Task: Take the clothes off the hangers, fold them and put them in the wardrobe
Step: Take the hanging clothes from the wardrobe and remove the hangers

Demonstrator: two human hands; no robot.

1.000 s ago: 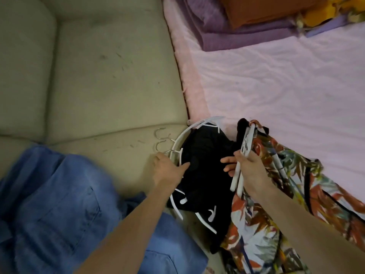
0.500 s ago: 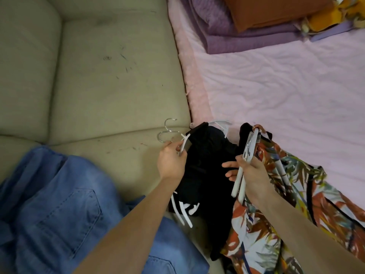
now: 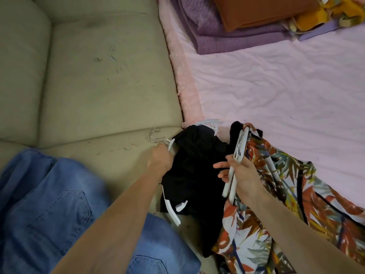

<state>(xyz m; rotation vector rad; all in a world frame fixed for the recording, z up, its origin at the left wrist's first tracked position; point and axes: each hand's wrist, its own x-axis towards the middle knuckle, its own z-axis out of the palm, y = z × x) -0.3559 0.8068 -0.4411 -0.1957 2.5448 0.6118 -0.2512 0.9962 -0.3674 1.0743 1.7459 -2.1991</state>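
A black garment (image 3: 194, 167) lies bunched on white hangers (image 3: 171, 209) at the sofa's front edge. My left hand (image 3: 161, 160) grips the hangers' necks just below their metal hooks (image 3: 155, 135). My right hand (image 3: 240, 172) holds a pair of white hangers (image 3: 236, 163) upright, thumb and fingers curled round them. A floral-print garment (image 3: 276, 204) in orange, white and green spreads beneath and to the right of that hand. A blue denim garment (image 3: 45, 210) lies at the lower left, partly under my left forearm.
A beige sofa (image 3: 94, 80) fills the left and top. A pink-sheeted mattress (image 3: 276, 86) lies to the right. Folded purple blankets (image 3: 217, 36), an orange-brown cushion (image 3: 256, 10) and yellow-patterned cloth (image 3: 325, 14) are stacked at the top right.
My left hand went from resting on the black garment to gripping the hanger necks, and has lifted them so the hooks stand clear. My right hand has kept its hangers nearly still.
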